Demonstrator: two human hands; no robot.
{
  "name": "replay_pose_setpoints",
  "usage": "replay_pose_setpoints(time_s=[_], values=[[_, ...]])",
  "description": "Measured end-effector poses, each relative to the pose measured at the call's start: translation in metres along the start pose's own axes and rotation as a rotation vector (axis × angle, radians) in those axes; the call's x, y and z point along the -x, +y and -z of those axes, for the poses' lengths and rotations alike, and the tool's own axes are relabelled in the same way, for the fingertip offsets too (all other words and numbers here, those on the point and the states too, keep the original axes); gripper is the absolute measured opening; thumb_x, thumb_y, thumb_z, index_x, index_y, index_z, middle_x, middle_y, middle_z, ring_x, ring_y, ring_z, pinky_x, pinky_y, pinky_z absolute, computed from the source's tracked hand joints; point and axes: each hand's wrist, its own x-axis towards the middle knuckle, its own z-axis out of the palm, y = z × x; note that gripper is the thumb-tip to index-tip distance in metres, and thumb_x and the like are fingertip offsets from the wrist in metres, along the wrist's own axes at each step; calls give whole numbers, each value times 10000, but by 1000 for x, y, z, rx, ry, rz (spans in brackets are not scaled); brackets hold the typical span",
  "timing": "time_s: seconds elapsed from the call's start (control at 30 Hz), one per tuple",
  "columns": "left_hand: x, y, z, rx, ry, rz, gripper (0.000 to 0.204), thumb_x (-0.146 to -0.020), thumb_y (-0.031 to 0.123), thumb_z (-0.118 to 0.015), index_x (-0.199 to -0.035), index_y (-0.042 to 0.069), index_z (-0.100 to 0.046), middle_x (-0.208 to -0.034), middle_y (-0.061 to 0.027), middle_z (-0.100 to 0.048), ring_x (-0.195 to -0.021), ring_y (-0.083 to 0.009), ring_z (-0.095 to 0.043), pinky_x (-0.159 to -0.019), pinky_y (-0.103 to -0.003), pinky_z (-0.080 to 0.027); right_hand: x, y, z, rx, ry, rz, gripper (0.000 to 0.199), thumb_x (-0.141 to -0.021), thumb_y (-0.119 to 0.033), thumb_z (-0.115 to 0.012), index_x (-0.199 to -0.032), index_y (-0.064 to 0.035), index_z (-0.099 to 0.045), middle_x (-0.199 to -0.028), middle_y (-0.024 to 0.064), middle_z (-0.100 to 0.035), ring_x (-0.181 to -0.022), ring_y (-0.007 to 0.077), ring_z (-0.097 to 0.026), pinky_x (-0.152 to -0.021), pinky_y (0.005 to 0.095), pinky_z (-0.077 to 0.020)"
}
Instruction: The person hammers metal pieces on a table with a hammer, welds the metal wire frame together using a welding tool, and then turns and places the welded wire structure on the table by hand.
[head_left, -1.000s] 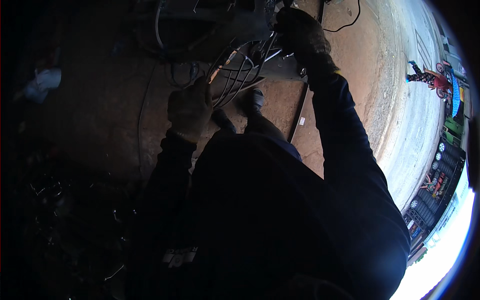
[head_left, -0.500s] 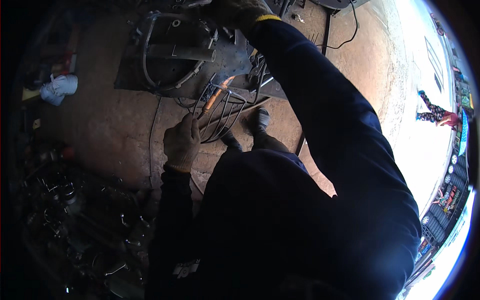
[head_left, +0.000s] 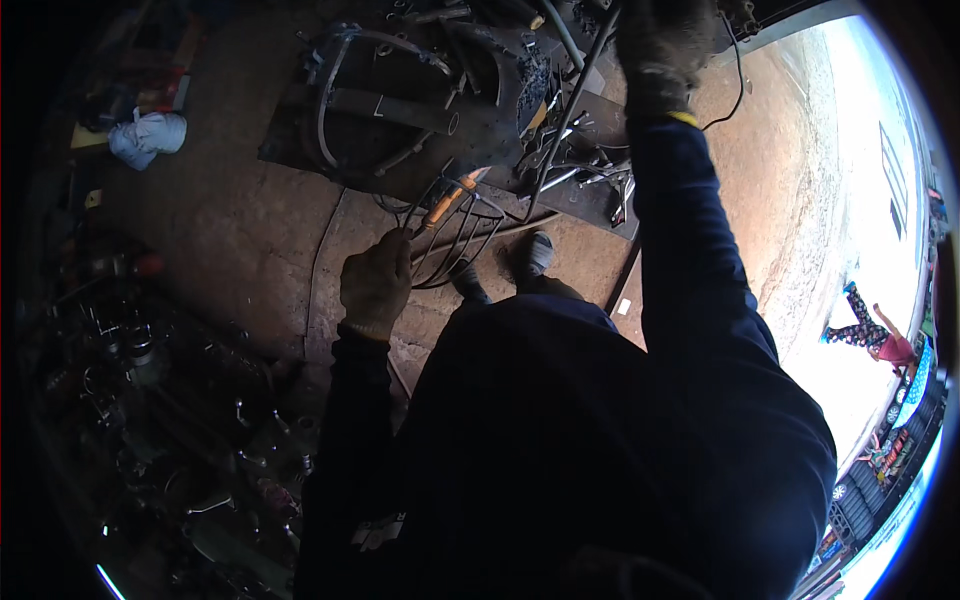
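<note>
My left hand [head_left: 376,287], in a dark work glove, is closed at the lower end of an orange-handled tool [head_left: 447,205] that looks like a welding electrode holder. The thumb and forefinger meet at its dark tail. Beside the handle, thin dark bent rods or cable loops [head_left: 462,243] hang past the edge of a metal work table [head_left: 290,135]. My right hand [head_left: 660,50], gloved too with a yellow cuff edge, reaches far forward at the top, blurred; its fingers cannot be made out. Close to its left runs a long dark cable or rod [head_left: 572,110].
A curved metal frame [head_left: 326,105] and a metal tube [head_left: 395,108] lie on the table. Spanners and other hand tools [head_left: 590,160] are scattered at its right. Dark machinery [head_left: 150,400] stands at lower left. A pale cloth bundle [head_left: 150,137] lies at left. A person [head_left: 880,335] is outside at right.
My right arm has swung rightward, taking its hand from above the curved frame to beyond the tools. My left hand stays by the orange tool. The view has shifted slightly.
</note>
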Motion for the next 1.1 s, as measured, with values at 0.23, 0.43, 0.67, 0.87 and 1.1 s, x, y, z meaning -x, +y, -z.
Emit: replay_pose_setpoints(time_s=[0.23, 0.43, 0.67, 0.87, 1.1], values=[[2, -7, -1, -25, -55, 52, 193, -1008, 272, -595, -1136, 149, -669, -813, -137, -729, -719, -340, -717, -653, -483, -559, -27, 84, 43, 31, -245, -595, 493, -941, -311, -689, -1339, -36, -593, -1061, 168, -696, -973, 293, -670, -829, 419, -541], [5, -2, -1, -33, -50, 54, 183, -1012, 287, -588, -1117, 158, -666, -818, -137, -729, -725, -345, -715, -654, -486, -556, 43, 138, 49, 88, -465, -948, 547, -957, -429, -685, -1307, -18, -595, -905, 83, -717, -831, 193, -673, -687, 388, -549], [7, 6, 7, -67, -110, 133, 261, -1045, 291, -529, -1212, 156, -677, -801, -70, -742, -749, -270, -741, -712, -418, -570, 96, 152, 38, -220, -714, -1199, 433, -973, -471, -610, -1222, -128, -696, -831, 36, -633, -785, 177, -624, -679, 409, -506], [5, 10, 3, -71, -125, 143, 266, -1042, 300, -537, -1217, 163, -683, -808, -77, -745, -753, -258, -744, -708, -416, -567, 101, 167, 16, -348, -655, -1297, 208, -972, -237, -658, -1109, -81, -676, -838, 38, -639, -703, 164, -604, -630, 319, -472], [7, 12, 3, -42, -93, 161, 275, -1040, 311, -537, -1227, 168, -679, -828, -72, -749, -773, -254, -744, -721, -417, -564, 136, 130, 71, 71, -642, -926, 310, -1052, -295, -578, -1157, -11, -645, -837, 41, -653, -708, 123, -616, -610, 281, -486]])
